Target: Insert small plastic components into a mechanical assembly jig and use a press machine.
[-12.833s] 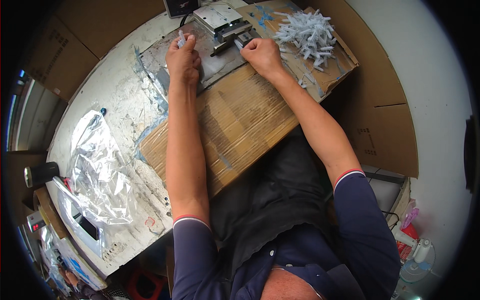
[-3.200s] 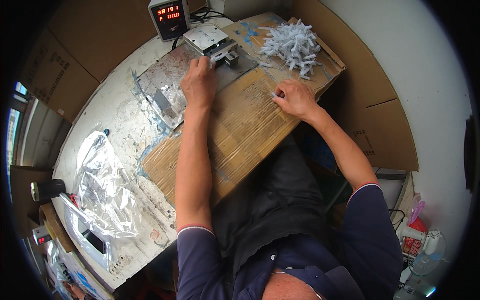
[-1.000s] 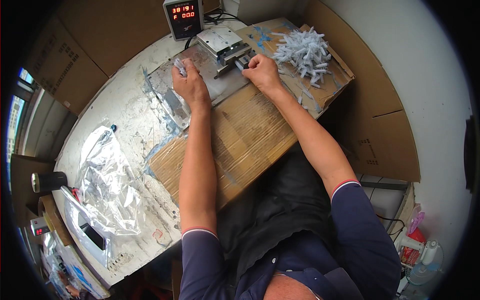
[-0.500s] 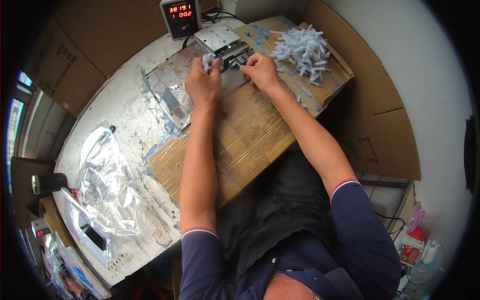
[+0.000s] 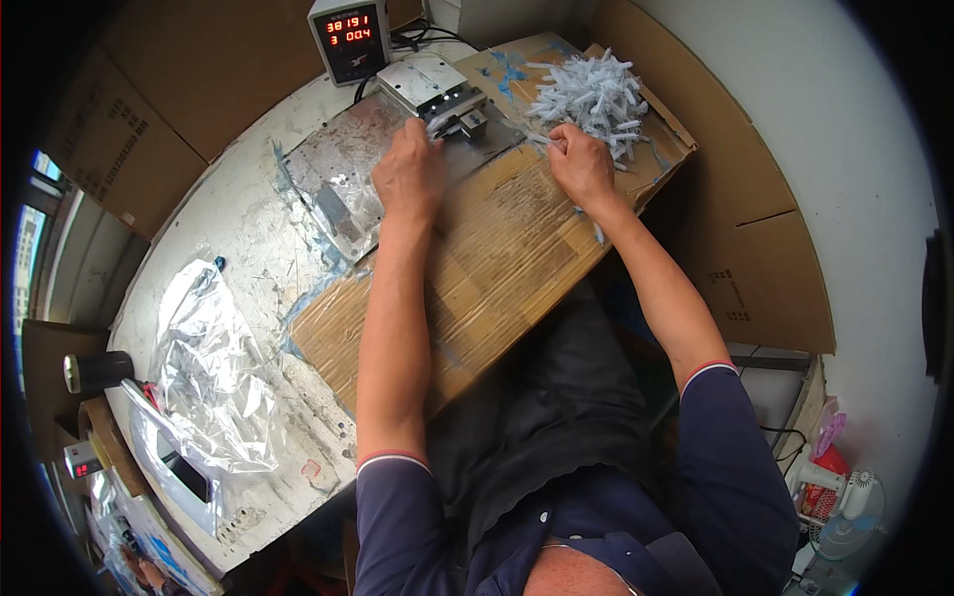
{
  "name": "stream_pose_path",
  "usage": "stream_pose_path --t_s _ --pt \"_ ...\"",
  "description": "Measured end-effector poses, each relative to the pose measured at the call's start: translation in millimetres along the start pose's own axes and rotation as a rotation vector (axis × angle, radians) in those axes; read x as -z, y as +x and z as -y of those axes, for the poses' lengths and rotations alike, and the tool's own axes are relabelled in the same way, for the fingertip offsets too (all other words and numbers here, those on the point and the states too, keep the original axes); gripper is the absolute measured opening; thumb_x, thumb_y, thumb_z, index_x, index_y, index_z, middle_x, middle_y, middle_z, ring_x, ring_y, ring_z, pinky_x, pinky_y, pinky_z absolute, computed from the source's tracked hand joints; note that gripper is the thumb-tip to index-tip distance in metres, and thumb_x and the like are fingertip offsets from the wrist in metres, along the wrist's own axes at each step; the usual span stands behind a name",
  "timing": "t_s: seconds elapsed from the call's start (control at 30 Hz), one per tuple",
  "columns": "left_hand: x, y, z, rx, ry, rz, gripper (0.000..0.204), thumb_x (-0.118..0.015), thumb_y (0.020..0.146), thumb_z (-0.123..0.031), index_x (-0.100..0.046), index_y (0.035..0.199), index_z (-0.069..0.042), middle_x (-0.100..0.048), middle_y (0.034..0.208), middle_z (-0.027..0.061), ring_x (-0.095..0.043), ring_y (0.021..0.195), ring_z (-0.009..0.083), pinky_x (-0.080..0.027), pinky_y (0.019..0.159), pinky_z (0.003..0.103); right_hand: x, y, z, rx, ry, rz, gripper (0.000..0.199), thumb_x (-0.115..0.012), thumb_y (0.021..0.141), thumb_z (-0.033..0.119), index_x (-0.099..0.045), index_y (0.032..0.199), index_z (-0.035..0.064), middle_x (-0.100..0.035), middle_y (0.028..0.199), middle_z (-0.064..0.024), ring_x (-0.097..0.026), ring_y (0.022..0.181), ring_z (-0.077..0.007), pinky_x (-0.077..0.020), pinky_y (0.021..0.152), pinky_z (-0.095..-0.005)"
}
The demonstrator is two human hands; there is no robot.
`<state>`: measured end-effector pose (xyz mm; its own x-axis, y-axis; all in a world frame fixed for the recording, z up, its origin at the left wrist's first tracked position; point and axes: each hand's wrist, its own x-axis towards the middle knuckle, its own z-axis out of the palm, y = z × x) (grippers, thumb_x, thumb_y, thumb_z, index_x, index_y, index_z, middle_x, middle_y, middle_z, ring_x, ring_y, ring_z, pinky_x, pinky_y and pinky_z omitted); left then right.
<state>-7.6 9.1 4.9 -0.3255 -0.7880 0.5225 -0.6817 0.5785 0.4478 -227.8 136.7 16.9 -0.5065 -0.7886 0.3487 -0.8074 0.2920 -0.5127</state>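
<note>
My left hand (image 5: 409, 174) rests at the front of a small metal fixture (image 5: 437, 91), its fingertips pinched on a small white plastic piece (image 5: 430, 122) against the jaws. My right hand (image 5: 581, 167) is farther right, at the near edge of a pile of white plastic pieces (image 5: 596, 91). Its fingers are curled shut on one piece from that pile. Both hands lie over a brown cardboard sheet (image 5: 497, 263) and a scuffed metal plate (image 5: 333, 184).
A grey counter box with red digits (image 5: 348, 40) stands behind the fixture. A crumpled clear plastic bag (image 5: 209, 368) lies at the left of the worn white table (image 5: 248, 248), beside a black cylinder (image 5: 94, 371). Cardboard walls ring the bench. A small fan (image 5: 845, 507) sits low right.
My right hand has moved from the fixture rightward to the edge of the white pile. My left hand has stayed at the fixture, and the counter's lower digits have changed.
</note>
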Motion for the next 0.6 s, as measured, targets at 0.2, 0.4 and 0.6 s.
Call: stream_pose_path --t_s 0.2,0.4,0.6 --pt "-6 0 2 -0.026 0.004 -0.032 0.032 -0.077 0.086 -0.027 -0.059 0.106 -0.010 -0.071 0.100 0.0133 -0.071 0.084 0.0385 -0.056 0.068 0.049 -2 7 -11 0.213 -0.245 -0.017 0.015 -0.067 0.090 0.016 -0.069 0.099 0.0053 -0.073 0.093 -0.0154 -0.070 0.087 -0.0392 -0.0556 0.078 -0.0479" --pt "-5 -3 6 -0.046 0.000 -0.032 0.025 -0.076 0.086 -0.026 -0.067 0.106 -0.013 -0.070 0.097 0.0108 -0.071 0.083 0.0373 -0.056 0.069 0.047 2 6 5 0.263 -0.213 0.131 0.010 -0.066 0.090 0.016 -0.069 0.093 0.0068 -0.071 0.094 -0.0152 -0.069 0.090 -0.0386 -0.0533 0.079 -0.0502" --pt "-3 1 5 -0.070 -0.206 -0.189 0.020 -0.077 0.089 -0.027 -0.071 0.101 -0.012 -0.069 0.087 0.0098 -0.070 0.077 0.0321 -0.054 0.067 0.045 4 -5 8 0.359 -0.118 0.114 0.004 -0.069 0.088 0.011 -0.068 0.090 0.0071 -0.066 0.092 -0.0142 -0.065 0.094 -0.0373 -0.0519 0.080 -0.0493"
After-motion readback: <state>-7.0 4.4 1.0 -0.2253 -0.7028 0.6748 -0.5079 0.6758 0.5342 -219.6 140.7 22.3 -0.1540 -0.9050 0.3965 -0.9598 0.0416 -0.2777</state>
